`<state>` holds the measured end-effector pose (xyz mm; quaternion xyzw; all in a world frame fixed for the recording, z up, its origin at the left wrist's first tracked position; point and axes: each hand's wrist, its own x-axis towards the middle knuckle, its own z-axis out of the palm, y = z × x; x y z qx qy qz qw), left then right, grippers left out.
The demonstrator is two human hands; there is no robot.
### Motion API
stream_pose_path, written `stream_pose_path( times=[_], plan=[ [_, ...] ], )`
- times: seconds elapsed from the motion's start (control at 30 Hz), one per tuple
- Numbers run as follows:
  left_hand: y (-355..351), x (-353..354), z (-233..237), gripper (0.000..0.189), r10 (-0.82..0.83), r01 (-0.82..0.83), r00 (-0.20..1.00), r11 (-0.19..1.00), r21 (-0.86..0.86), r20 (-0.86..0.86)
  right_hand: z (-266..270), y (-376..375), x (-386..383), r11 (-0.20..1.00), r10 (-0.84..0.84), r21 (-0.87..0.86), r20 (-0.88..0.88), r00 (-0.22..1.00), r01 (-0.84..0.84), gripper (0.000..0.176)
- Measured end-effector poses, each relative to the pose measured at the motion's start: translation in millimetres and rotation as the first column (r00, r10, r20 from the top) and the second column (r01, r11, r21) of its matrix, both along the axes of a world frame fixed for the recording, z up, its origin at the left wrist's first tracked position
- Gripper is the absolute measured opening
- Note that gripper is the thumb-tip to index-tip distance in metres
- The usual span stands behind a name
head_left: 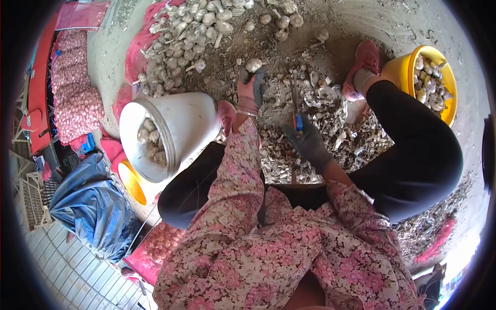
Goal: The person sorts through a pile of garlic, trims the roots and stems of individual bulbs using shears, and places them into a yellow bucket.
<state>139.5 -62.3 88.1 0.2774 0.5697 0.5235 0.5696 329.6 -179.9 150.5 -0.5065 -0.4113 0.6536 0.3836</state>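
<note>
My left hand [250,92], in a pink and grey glove, is closed on a garlic bulb [253,65] showing at its fingertips. My right hand [310,144] wears a dark glove and grips blue-handled shears [298,122], their thin metal blades pointing away from me. The blades are a short way to the right of the bulb and do not touch it. Dry garlic trimmings [330,129] cover the ground between my legs. Beyond my left hand lies a big heap of garlic bulbs [181,46] with stems, partly on pink netting.
A white bucket [194,119] lies tilted at left with bulbs inside. A yellow bucket [408,72] of garlic stands at right by my foot. Full mesh sacks [75,88], a blue tarp [95,204] and a second yellow container [132,182] are on the left. Several loose bulbs [283,21] lie ahead.
</note>
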Motion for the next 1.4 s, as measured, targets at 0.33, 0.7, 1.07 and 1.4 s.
stream_pose_path(
  times=[0.33,0.7,1.07,1.4],
  plan=[
    [-100.3,12.9,88.0,0.063,-0.111,0.275,0.841,0.931,0.242,-0.530,78.8,2.5,41.4,0.821,0.005,0.302,0.845,0.535,-0.485,0.048],
    [-138.6,33.4,117.2,0.053,-0.080,0.257,0.734,0.952,0.166,-0.675,94.1,-32.7,45.7,0.845,0.201,0.181,0.764,0.613,-0.503,0.039],
    [-133.0,36.6,110.2,0.053,-0.187,0.274,0.735,0.961,0.032,-0.651,55.3,-24.4,45.8,0.767,0.248,0.141,0.835,0.492,-0.626,0.053],
    [-119.7,21.4,58.9,0.047,-0.247,0.294,0.855,0.955,0.033,-0.457,36.0,-24.4,32.4,0.844,0.211,0.145,0.795,0.569,-0.516,0.028]
  ],
)
